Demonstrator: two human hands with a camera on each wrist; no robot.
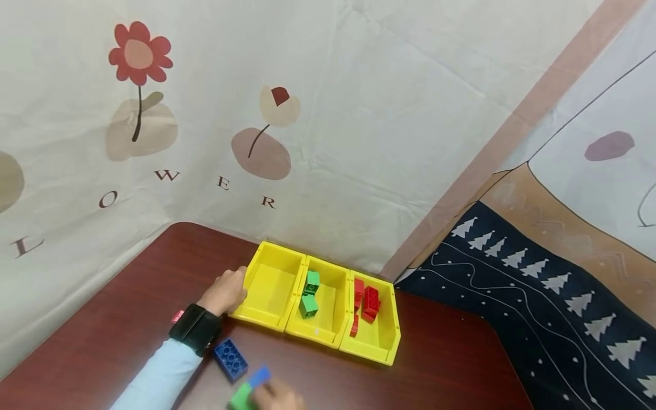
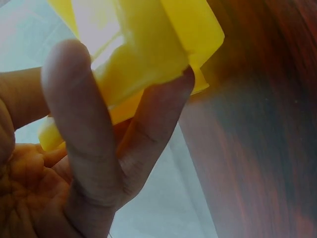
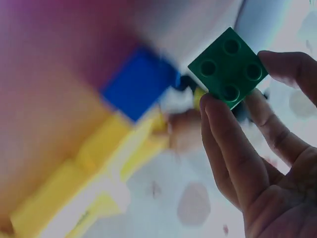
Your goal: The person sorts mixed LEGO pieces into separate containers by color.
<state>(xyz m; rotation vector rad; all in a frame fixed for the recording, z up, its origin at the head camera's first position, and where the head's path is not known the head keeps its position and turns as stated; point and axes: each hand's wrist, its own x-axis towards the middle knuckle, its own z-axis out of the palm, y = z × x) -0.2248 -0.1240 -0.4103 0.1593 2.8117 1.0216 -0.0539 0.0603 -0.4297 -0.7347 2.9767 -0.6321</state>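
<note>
My left hand (image 1: 225,291) grips the left wall of the yellow bin (image 1: 245,312), its fingers bent around the rim in the left wrist view. Between thumb and fingertips, my right hand (image 3: 267,173) pinches a green toy brick (image 3: 230,69) with studs showing. In the head view that hand is blurred at the bottom edge. A bright blue brick (image 1: 259,376) shows right beside the green one; whether it is held or lies on the table cannot be told. A darker blue brick (image 1: 230,360) lies studs up on the table near my left wrist.
Three yellow bins stand joined in a row. The middle bin (image 1: 328,336) has green bricks (image 1: 309,306) in it, the right bin (image 1: 386,356) several red bricks (image 1: 371,302). The brown table (image 1: 441,353) meets a printed cloth (image 1: 359,142) behind.
</note>
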